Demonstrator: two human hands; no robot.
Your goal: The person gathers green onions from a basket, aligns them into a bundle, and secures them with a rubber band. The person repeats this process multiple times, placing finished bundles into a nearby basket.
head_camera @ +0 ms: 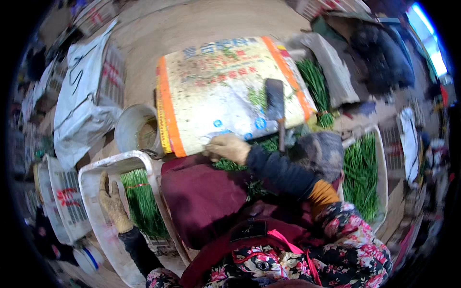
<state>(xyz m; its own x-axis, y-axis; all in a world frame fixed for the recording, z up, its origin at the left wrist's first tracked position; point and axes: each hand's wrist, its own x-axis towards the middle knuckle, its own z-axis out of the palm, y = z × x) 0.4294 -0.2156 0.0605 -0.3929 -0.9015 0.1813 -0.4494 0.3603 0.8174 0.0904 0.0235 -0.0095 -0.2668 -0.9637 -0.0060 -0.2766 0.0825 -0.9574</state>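
Observation:
My left hand (114, 205), in a tan glove, is inside a white plastic crate (94, 180) at the left. Its fingers are apart and hold nothing. Beside it in the crate lies a banded bundle of long green vegetable stalks (146, 205). My right hand (230, 148), gloved too, is at the near edge of a printed woven sack (216, 104), over my lap. Its fingers are curled, and whether they grip anything is hidden. A cleaver (275, 99) lies on the sack, its handle towards me. Green trimmings (257, 97) are scattered around the blade.
A white bucket (128, 129) stands left of the sack. Another tied green bundle (314, 88) lies along the sack's right side. At my right is a crate (384, 194) of loose green stalks (360, 176). A crate under white sheeting (77, 104) stands at the far left.

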